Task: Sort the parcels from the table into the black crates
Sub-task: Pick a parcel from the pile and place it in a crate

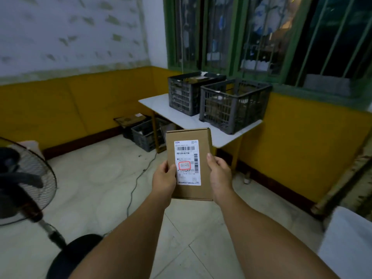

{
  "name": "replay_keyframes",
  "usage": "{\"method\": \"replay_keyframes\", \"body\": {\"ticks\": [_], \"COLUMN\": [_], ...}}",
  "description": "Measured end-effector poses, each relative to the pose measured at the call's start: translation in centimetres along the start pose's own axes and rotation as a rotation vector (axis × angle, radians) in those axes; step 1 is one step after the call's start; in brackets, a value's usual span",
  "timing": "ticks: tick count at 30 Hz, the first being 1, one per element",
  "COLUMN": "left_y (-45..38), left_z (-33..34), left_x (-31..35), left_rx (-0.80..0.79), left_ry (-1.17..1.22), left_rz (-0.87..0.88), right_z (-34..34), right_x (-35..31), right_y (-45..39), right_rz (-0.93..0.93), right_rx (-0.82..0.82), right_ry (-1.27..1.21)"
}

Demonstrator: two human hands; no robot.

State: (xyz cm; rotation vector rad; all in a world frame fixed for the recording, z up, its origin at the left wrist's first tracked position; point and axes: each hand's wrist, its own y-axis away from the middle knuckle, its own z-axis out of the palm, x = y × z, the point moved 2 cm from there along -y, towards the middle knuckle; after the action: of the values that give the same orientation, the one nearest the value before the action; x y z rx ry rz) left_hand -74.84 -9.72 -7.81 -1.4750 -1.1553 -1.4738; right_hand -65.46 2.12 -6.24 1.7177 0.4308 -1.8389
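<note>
A flat cardboard parcel with a white shipping label is held upright in mid-air above the floor, between both hands. The left hand grips its left edge, thumb on the label; the right hand grips the right edge, thumb along the face. At one o'clock from the parcel stands a white worktop carrying two black crates, side by side, both holding boxes. At eleven o'clock, further crates sit on the floor. A fan stands at nine o'clock.
</note>
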Motion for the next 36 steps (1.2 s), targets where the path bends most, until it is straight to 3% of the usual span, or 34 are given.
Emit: {"method": "replay_keyframes", "body": {"ticks": [8,12,18,25,29,36], "left_y": [-18.4,-30.6,-45.3,-63.1,-72.5,-87.6], "left_z": [0.2,2.7,4.7,3.1,3.5,8.5], "left_x": [-0.5,3.5,9.5,10.3,11.7,20.3], "left_rx": [0.071,0.060,0.048,0.051,-0.035,-0.200], "left_ry": [-0.064,-0.072,-0.062,0.039,0.021,-0.009], "left_rz": [-0.017,0.041,0.140,0.101,0.161,0.240], "right_z": [11.0,16.3,24.0,34.7,39.9,47.2], "right_x": [2.9,-1.2,-7.0,-7.5,-8.3,-15.7], "right_y": [-15.8,-27.1,-40.8,-54.1,-61.3,-73.0], "right_rz": [0.262,0.280,0.229,0.075,0.072,-0.001], "right_rx": [-0.189,-0.170,-0.269,-0.138,-0.106,-0.099], "right_ry": [-0.169,-0.206,-0.296,-0.231,-0.276,-0.383]}}
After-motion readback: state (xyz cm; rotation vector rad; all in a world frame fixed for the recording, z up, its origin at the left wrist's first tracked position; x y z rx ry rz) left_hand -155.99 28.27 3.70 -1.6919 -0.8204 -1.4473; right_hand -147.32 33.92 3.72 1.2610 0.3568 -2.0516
